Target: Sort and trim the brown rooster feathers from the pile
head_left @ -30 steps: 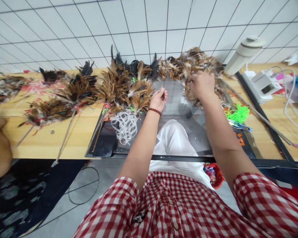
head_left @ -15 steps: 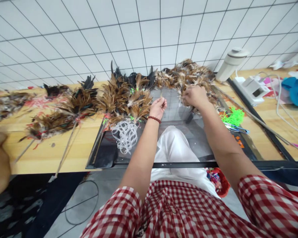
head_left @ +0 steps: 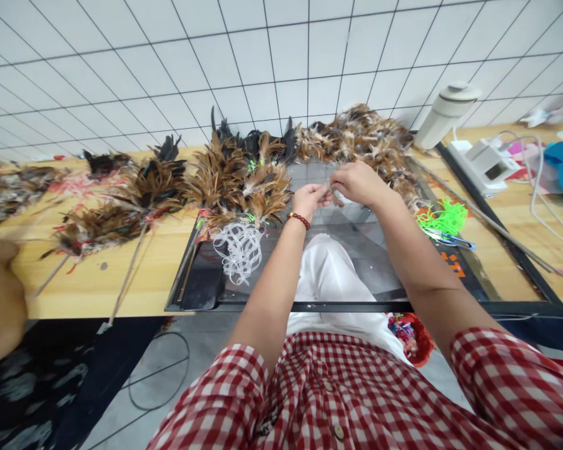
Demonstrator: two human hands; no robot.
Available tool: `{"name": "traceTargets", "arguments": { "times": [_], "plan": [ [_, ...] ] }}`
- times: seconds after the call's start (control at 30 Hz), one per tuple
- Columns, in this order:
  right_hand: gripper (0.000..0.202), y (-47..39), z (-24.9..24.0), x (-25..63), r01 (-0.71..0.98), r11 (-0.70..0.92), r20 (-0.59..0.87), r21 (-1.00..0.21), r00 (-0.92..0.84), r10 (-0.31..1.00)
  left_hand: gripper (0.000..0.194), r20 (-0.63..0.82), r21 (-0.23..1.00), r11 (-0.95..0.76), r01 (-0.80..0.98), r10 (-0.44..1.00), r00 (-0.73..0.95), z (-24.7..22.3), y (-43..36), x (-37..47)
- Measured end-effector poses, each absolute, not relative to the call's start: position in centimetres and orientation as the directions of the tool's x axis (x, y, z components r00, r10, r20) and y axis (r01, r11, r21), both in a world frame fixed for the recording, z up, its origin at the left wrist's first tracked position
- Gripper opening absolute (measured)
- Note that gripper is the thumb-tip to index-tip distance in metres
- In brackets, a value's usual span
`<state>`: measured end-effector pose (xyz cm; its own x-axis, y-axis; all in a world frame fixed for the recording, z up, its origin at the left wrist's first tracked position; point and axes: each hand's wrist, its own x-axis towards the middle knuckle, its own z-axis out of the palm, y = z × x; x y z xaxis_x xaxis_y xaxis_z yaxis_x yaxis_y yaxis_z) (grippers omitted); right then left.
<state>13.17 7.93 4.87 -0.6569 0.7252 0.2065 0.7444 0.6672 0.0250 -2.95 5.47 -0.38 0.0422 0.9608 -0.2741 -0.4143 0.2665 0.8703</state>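
My left hand (head_left: 312,199), with a red bead bracelet at its wrist, is closed in a pinch near the middle of the glass panel (head_left: 356,240). Fingertip to fingertip with it, my right hand (head_left: 356,182) is pinched on a small brown feather (head_left: 338,199) that hangs below the fingers. What the left fingers pinch is too small to make out. Behind and to the right of the hands lies a heap of loose brown and white feathers (head_left: 361,137). Bundles of brown and black feathers (head_left: 237,178) stand left of the hands.
White ribbon (head_left: 239,250) and a black phone-like slab (head_left: 201,289) lie front left. On the right are green strings (head_left: 443,219), a long stick (head_left: 492,228), a power strip (head_left: 483,175) and a pale bottle (head_left: 445,115). Another person's arm (head_left: 0,300) is at far left.
My right hand has moved left, away from the loose feather heap, and has met my left hand over the glass. A small feather now shows at its fingers.
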Motion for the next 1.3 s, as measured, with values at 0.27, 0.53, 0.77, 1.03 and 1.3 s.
{"name": "traceTargets", "arguments": {
  "times": [0.27, 0.53, 0.77, 1.03, 1.3],
  "plan": [
    [0.035, 7.7, 4.9, 12.9, 0.81, 0.586, 0.193, 0.013, -0.577, 0.794, 0.027, -0.28, 0.938, 0.279, -0.205, 0.96, 0.029, -0.4, 5.4, -2.3],
    [0.036, 7.8, 5.4, 14.7, 0.995, 0.1, 0.045, -0.001, -0.099, 0.994, 0.02, -0.267, 0.924, 0.221, -0.312, 0.957, -0.114, -0.8, 6.0, -2.4],
    [0.027, 7.8, 3.8, 11.8, 0.973, 0.223, -0.209, -0.057, -0.23, 0.95, 0.018, -0.241, 0.909, 0.18, -0.376, 0.963, -0.122, -1.5, 6.2, -2.5],
    [0.011, 8.4, 5.4, 14.3, 0.763, 0.312, -0.209, -0.566, -0.499, 0.841, 0.02, -0.076, 0.932, -0.003, -0.363, 0.976, -0.204, -1.6, 6.3, -3.0],
    [0.027, 8.4, 5.4, 15.4, 0.485, 0.016, -0.23, -0.875, -0.442, 0.867, 0.02, -0.182, 0.934, 0.2, -0.297, 0.979, 0.086, -1.1, 5.3, -2.9]
  ]
}}
